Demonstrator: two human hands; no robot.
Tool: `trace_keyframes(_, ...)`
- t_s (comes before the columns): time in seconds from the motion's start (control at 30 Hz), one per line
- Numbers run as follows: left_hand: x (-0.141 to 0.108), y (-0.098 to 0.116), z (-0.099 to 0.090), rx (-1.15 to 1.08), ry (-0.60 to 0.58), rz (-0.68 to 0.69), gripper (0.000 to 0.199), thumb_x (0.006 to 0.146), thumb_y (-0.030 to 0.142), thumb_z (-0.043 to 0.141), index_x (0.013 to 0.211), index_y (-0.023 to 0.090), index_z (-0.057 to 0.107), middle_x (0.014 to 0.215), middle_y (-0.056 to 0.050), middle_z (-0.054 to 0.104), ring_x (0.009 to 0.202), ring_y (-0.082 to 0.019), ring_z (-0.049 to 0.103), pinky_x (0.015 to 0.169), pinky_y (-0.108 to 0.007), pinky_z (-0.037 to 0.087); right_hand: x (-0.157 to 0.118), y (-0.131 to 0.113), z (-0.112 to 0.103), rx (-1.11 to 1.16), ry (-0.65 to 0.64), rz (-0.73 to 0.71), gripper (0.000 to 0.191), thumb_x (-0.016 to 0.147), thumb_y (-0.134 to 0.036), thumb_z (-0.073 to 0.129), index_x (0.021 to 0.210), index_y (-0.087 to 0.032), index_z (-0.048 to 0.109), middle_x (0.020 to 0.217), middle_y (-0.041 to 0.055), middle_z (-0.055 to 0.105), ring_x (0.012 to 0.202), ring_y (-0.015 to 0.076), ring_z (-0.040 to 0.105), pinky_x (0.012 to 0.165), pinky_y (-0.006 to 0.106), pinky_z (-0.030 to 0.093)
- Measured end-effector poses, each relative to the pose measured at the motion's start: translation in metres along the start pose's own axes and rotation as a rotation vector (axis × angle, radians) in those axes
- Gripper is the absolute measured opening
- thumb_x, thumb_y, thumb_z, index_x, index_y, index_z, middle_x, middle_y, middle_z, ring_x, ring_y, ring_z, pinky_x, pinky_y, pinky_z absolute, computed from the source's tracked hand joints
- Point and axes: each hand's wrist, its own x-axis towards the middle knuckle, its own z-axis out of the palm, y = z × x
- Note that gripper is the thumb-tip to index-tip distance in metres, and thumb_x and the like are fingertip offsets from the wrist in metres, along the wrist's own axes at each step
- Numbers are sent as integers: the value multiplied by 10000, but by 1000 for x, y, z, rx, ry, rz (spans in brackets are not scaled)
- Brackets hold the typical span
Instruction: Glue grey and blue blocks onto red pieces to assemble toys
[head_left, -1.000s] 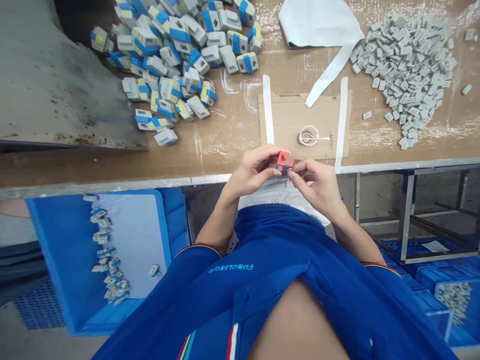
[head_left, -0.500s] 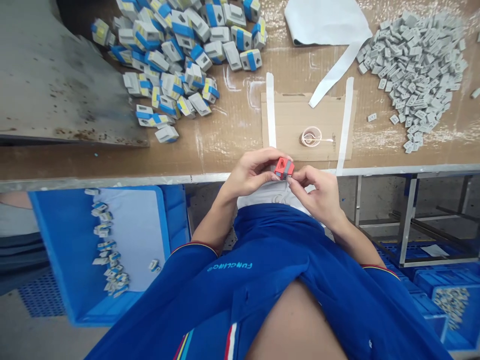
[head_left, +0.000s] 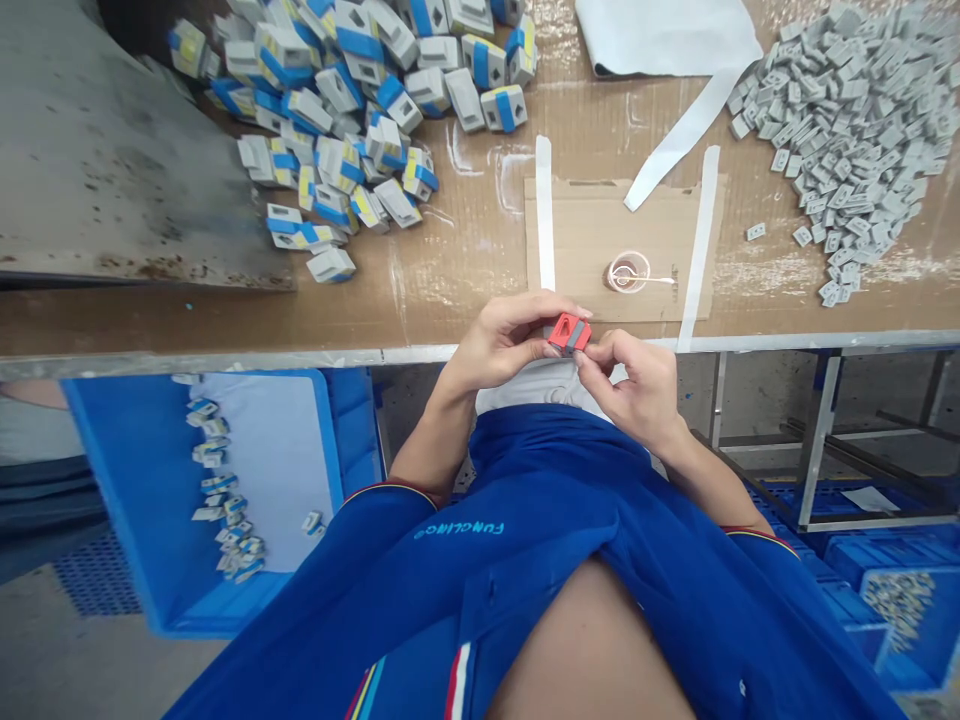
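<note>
Between my hands, just off the table's front edge, is a small red block with a grey band round it and a recess in its upper face. My left hand is closed on the block from the left, thumb below and fingers along the far side. From the right, the thumb and forefinger of my right hand are pinched at the block's near right corner by the grey band. Whatever lies between those fingertips is too small to make out. Beyond the hands, a small clear cup with a thin white stick stands on a taped cardboard sheet.
White-grey blocks with blue and yellow bands are heaped at back left, beside a stained metal housing. Small grey pieces are piled at right. White cloth lies behind the cardboard. A blue crate sits below left, near another person.
The red block has turned slightly in my fingers, showing more of its grey band. Both hands stay nearly in place, and the camera view has shifted a little.
</note>
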Motion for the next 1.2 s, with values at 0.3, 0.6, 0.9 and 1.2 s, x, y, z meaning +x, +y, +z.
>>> trace_keyframes(0.3, 2, -1, 8, -49, 118, 13, 409, 835, 400, 963, 1204, 263, 852, 1175, -92, 841, 1027, -214, 815, 915, -332, 679, 3, 4, 1, 15, 57, 29, 215, 1051, -342, 648, 851, -266, 667, 714, -10, 728, 602, 147, 638, 598, 292, 543)
trace_keyframes(0.6, 1, 0, 25, -131, 215, -20, 436, 880, 465, 921, 1194, 247, 713, 1159, -58, 857, 1019, -192, 843, 875, -306, 700, -7, 13, 9, -8, 121, -60, 247, 1015, -389, 761, 1219, -276, 682, 999, 48, 751, 798, 187, 685, 682, 342, 607)
trace_keyframes(0.9, 0, 0, 43, -361, 138, -129, 431, 974, 444, 831, 1277, 250, 594, 1299, -103, 836, 1130, -211, 839, 921, -301, 684, -10, 16, 5, -88, 247, -218, 443, 987, -193, 750, 1401, -320, 653, 1186, 105, 683, 1087, 274, 708, 810, 410, 661)
trace_keyframes(1.2, 9, 4, 37, -103, 88, -47, 506, 867, 267, 935, 1350, 262, 784, 1257, -59, 808, 1131, -177, 804, 978, -243, 653, -12, 28, -9, -206, 261, -356, 499, 977, -152, 743, 1448, -269, 625, 1147, 101, 696, 1033, 237, 728, 800, 390, 694)
